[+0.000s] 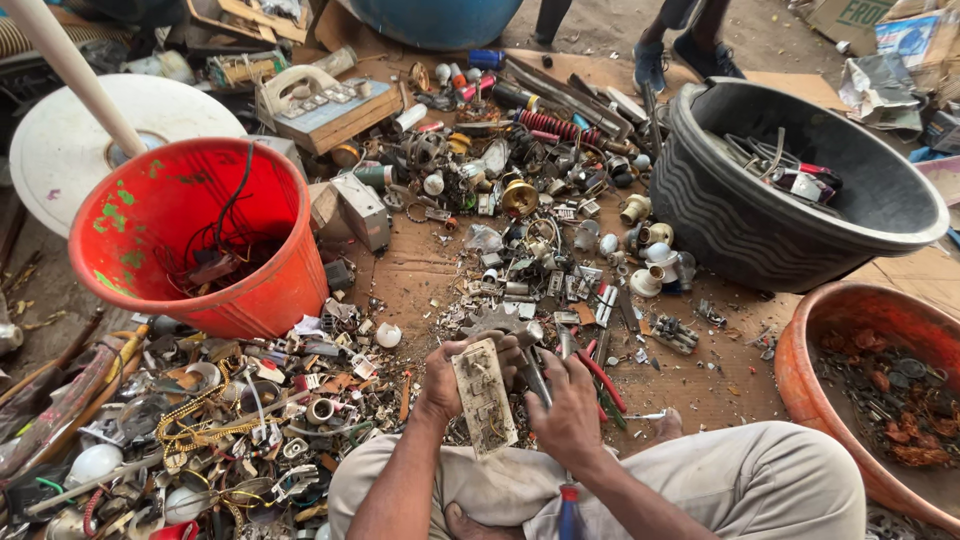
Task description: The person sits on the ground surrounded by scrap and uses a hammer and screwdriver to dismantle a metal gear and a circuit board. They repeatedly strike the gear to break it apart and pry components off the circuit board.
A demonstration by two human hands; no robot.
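Ahead of you to the right sits a wide black tub [760,235] with wires and scrap in its bottom; to your left a red bucket [265,285] leans on its side, cables tangled inside. A rust-coloured basin [805,385] at your right knee holds small corroded parts. Between them the cardboard floor [420,275] is strewn with scrap [530,215]: sockets, coils, plugs, bits of metal. Just above your lap, your left hand [450,375] is clenched around a pale, oblong switch board [483,395], held upright with its wired back towards you. Your right hand [570,400] is closed beside it, seemingly on red-handled pliers [598,378], though the fingers hide where it grips.
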